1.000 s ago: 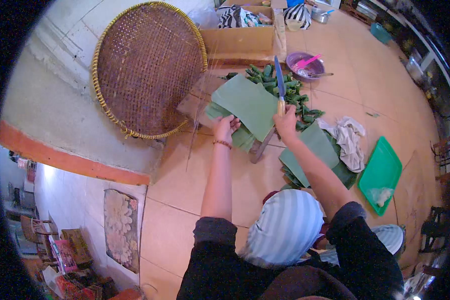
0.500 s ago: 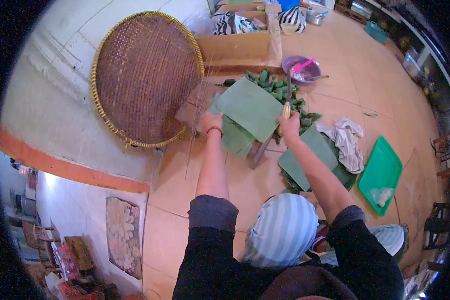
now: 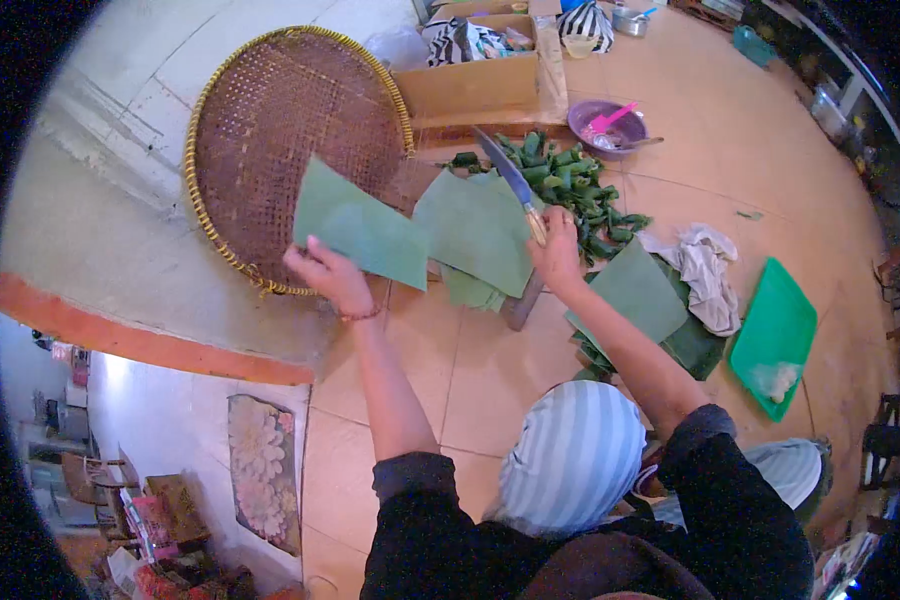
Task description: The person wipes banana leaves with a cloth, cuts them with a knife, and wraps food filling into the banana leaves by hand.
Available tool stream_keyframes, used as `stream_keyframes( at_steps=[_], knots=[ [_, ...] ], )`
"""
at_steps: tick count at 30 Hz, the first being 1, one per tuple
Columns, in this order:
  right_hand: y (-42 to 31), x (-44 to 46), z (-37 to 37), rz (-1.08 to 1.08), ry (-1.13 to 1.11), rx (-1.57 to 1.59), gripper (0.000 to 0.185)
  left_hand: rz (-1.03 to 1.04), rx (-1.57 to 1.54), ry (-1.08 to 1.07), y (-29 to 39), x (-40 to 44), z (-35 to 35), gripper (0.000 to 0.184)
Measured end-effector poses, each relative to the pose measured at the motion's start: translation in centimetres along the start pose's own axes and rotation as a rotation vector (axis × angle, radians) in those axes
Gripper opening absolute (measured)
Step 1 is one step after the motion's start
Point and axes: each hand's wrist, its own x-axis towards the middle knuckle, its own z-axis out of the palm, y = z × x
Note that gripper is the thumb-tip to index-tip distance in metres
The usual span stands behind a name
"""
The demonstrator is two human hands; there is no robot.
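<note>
My left hand is closed on the lower left edge of a cut banana leaf piece, raised in front of the round woven bamboo tray. In my right hand is a knife, gripped by its pale handle with the blade slanting up and left. Below the knife lies a stack of leaf pieces on a board, only partly visible. Another stack of leaf pieces rests right of my right wrist. Behind the knife is a heap of curled leaf scraps.
A purple bowl with a pink utensil stands beyond the scraps. To the right lie a white cloth and a green tray holding a small plastic bag. At the back is an open cardboard box. A raised ledge runs along the left.
My left hand has moved left, carrying a leaf piece off the stack toward the woven tray. My right hand has shifted slightly left and down, and the knife now tilts to the left.
</note>
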Motion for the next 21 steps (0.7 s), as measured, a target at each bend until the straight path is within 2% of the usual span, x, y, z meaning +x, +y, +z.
stream_keyframes(
  at_steps=[3,6,8,10,12,14,17,20,21],
  knots=[
    [-1.2,0.1,0.2,-0.084,-0.108,0.072,0.039,-0.145,-0.204,0.042,1.1,0.7,-1.5,0.021],
    [-3.0,0.0,-0.2,-0.150,-0.292,-0.089,0.035,-0.313,-0.385,-0.058,3.4,-0.6,-1.3,0.022],
    [-2.5,0.7,0.1,-0.090,-0.529,-0.351,0.033,-0.369,-0.436,-0.190,4.3,-2.6,-0.3,0.023],
    [-1.5,0.1,0.8,-0.022,-0.314,-0.261,0.037,-0.364,-0.432,-0.345,3.9,-5.2,1.0,0.024],
    [-3.1,0.6,-2.9,0.146,-0.260,0.094,0.043,-0.390,-0.425,-0.419,3.4,-7.5,2.3,0.026],
    [-4.3,0.6,-7.7,0.552,-0.518,0.735,0.041,-0.418,-0.393,-0.491,4.0,-10.2,3.8,0.027],
    [-1.4,-2.7,-10.7,0.056,-0.384,0.480,0.037,-0.503,-0.360,-0.622,7.5,-14.0,5.8,0.034],
    [0.6,-4.1,-15.1,0.357,-0.423,0.530,0.040,-0.751,-1.007,-0.958,7.5,-18.0,7.8,0.040],
    [1.5,-4.6,-16.2,0.347,-0.386,0.527,0.039,-1.036,-1.260,-1.017,9.0,-19.5,7.7,0.045]
  ],
)
